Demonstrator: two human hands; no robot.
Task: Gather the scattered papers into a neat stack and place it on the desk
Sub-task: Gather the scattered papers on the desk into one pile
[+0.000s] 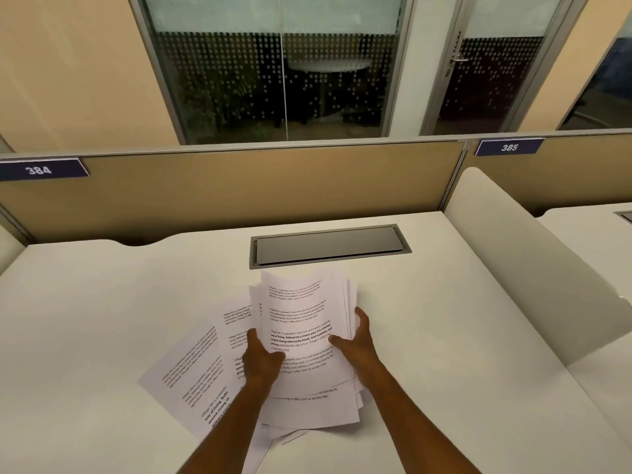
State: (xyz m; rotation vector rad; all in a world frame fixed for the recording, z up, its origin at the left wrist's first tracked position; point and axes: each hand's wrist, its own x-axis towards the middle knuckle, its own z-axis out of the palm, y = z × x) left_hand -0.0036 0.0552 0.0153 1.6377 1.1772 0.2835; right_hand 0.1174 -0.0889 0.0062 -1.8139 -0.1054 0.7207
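A loose bundle of printed white papers (301,313) is tilted up off the white desk (102,319), held between both hands. My left hand (261,359) grips its left edge, thumb on the top sheet. My right hand (357,342) clasps the right edge, fingers wrapped behind. The sheets in the bundle are uneven, their edges staggered at top and bottom. Two more printed sheets (191,378) lie fanned flat on the desk to the left, partly under my left forearm. Further sheets (307,410) stick out below the bundle.
A grey cable hatch (330,246) is set into the desk just behind the papers. A tan partition (239,189) with label 384 (39,170) closes the back. A white side divider (519,254) bounds the desk on the right.
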